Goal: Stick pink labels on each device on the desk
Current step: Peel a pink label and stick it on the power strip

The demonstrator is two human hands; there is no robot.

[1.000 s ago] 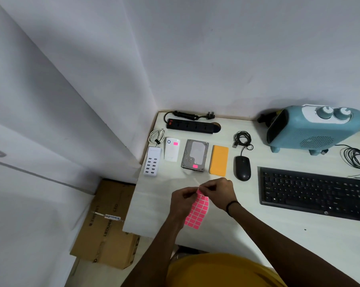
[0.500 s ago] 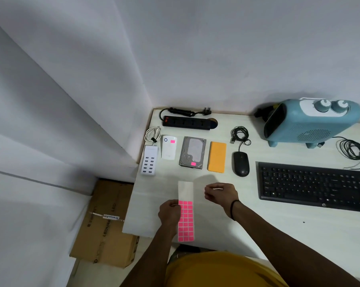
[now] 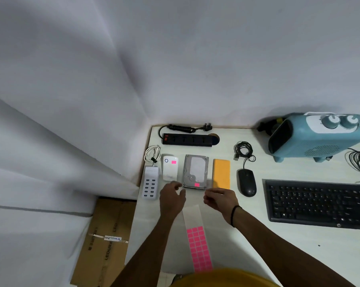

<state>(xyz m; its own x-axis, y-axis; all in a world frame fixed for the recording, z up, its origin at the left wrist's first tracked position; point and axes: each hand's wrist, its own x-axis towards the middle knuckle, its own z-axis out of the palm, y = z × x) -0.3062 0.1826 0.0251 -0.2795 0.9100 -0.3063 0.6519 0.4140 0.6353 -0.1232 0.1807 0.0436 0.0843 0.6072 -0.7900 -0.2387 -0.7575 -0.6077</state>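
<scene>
Label sheet lies flat on the table between both forearms. Thin, floppy; peel a sticker by its corner. Left hand fingers loose, holding nothing; right hand curled, contents unclear.
</scene>
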